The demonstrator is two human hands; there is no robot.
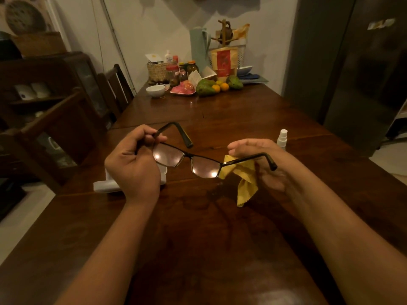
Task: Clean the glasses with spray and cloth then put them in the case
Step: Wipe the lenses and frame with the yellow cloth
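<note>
I hold a pair of dark-framed glasses (187, 158) above the wooden table (220, 216), temples unfolded and pointing away from me. My left hand (134, 164) grips the frame at its left hinge. My right hand (262, 161) holds a yellow cloth (244, 181) just right of the right lens; the cloth hangs down below the hand. A small white spray bottle (282, 138) stands on the table behind my right hand. A white case (105, 186) lies on the table under my left hand, mostly hidden by it.
At the table's far end stand a woven basket (157, 71), jars, a white bowl (155, 90), a pink dish, fruit (211, 85) and a pale jug (199, 47). Chairs (116, 89) and a dark cabinet (44, 106) are on the left, a fridge (363, 73) on the right.
</note>
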